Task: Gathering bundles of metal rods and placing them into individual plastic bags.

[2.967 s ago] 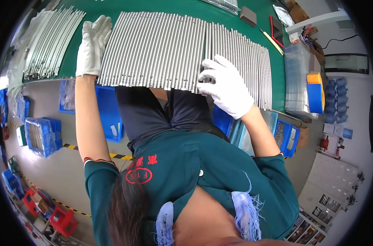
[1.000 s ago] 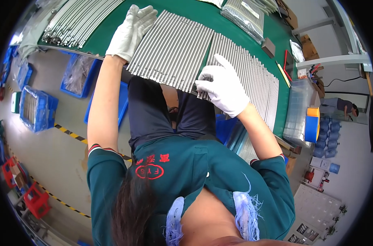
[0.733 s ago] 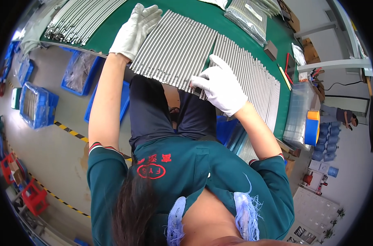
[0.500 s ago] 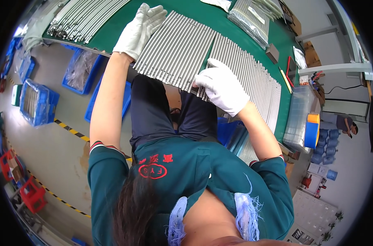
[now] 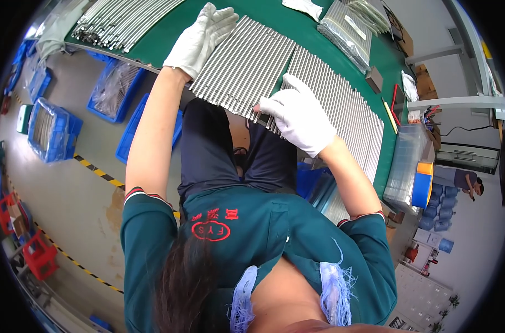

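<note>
Two side-by-side rows of thin silver metal rods lie on a green table: a middle row and a right row, with a narrow gap between them. In a white glove, my left hand lies along the left edge of the middle row, fingers stretched out. My right hand, also gloved, is over the near ends of the rods by the gap. Its bare index fingertip touches the rod ends of the middle row, and its thumb stands apart. The other fingers are partly hidden beneath the hand.
More rods lie at the far left of the table. Bagged rods, a small grey block and a yellow stick are at the right. Blue bins stand on the floor at left. Another person is far right.
My right index fingertip has shifted slightly left along the rod ends. My left hand stays at the row's edge; the whole view has shifted a little.
</note>
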`<state>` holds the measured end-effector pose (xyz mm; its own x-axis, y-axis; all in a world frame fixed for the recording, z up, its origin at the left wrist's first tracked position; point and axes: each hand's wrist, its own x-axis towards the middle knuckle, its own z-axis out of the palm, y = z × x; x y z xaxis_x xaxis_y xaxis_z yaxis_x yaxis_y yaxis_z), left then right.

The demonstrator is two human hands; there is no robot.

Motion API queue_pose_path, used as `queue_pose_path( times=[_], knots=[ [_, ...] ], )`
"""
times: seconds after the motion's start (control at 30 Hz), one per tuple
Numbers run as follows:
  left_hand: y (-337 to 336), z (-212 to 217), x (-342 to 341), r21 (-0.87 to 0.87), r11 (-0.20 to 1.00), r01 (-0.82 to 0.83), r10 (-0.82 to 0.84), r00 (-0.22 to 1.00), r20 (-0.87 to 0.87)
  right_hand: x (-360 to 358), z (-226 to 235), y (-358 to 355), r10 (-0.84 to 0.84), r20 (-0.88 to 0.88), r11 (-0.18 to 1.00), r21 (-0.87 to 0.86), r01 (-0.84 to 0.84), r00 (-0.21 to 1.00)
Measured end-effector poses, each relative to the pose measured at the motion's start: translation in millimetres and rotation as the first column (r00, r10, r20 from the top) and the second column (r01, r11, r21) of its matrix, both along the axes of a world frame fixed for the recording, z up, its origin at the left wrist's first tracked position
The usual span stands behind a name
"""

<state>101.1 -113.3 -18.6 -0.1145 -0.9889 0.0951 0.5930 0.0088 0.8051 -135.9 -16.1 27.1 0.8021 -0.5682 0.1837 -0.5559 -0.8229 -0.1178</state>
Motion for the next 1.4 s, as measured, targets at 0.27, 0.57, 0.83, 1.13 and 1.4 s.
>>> queue_pose_path(
  times=[0.27, 0.57, 0.83, 1.13, 1.4],
  knots=[
    [1.0, -0.8, -0.5, -0.08, 0.997, 0.006, -0.008, 1.0, -0.024, 8.6, 2.6, -6.2, -0.003, 0.058, 0.998, 0.057, -0.001, 0.998],
    [4.1, 2.0, -0.7, -0.059, 0.998, 0.03, -0.03, 0.999, 0.014, 22.2, 3.9, -10.1, 0.023, 0.031, 0.997, -0.079, -0.02, 0.999],
    [3.3, 1.1, 0.7, -0.062, 0.998, 0.011, -0.011, 1.0, 0.004, 32.8, -1.7, -17.4, 0.029, -0.046, 1.0, -0.006, -0.029, 0.999],
    [6.4, 2.2, -5.5, -0.07, 0.997, -0.02, 0.021, 0.999, 0.024, 30.8, -16.1, -16.1, 0.041, 0.235, 0.999, 0.014, -0.045, 0.971],
    [29.0, 9.1, -31.5, -0.356, 0.798, 0.487, 0.513, -0.238, 0.824, 29.9, -17.4, -16.8, 0.081, 0.223, 0.997, -0.018, -0.079, 0.971]
  ],
)
